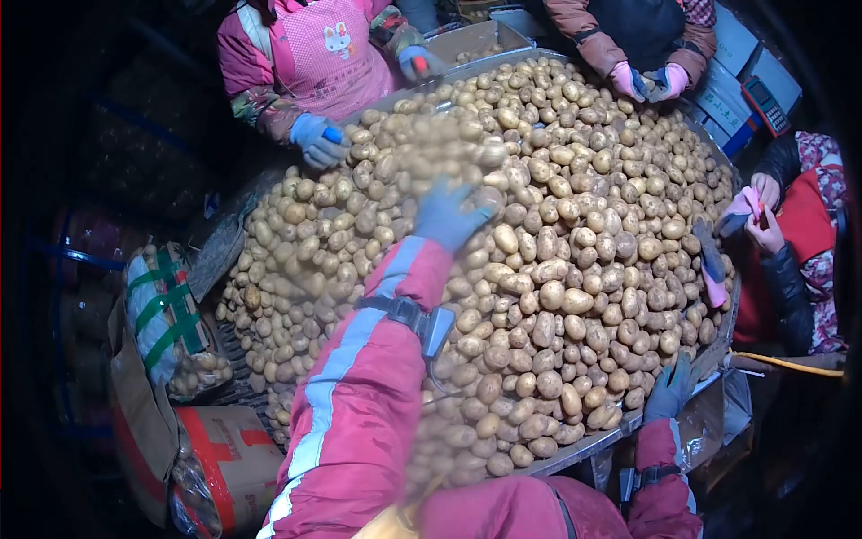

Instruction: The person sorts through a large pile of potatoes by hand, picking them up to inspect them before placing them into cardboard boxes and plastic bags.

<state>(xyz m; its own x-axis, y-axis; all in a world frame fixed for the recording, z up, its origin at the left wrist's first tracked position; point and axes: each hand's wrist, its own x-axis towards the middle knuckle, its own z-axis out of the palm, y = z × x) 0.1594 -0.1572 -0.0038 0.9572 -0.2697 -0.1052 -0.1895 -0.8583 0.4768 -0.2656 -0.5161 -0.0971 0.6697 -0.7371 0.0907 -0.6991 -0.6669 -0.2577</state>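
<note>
A broad heap of potatoes point(575, 269) covers a metal-edged sorting table point(588, 446). Near the middle of the heap my left hand point(451, 214), in a blue-grey glove, lies over the potatoes with its fingers spread. Potatoes just beyond it are blurred. At the table's near right edge is my right hand point(669, 388), also gloved, resting by the rim beside the outermost potatoes; its fingers look extended and nothing shows in them. Both sleeves are pink, with a strapped device point(437, 332) on the left wrist.
Across the table stand a person in a checked apron point(332, 45) and another in a dark apron point(642, 31). A third person's bare hands point(763, 216) hold a glove at the right. Cartons point(238, 463) and a taped bag point(171, 314) are at the left.
</note>
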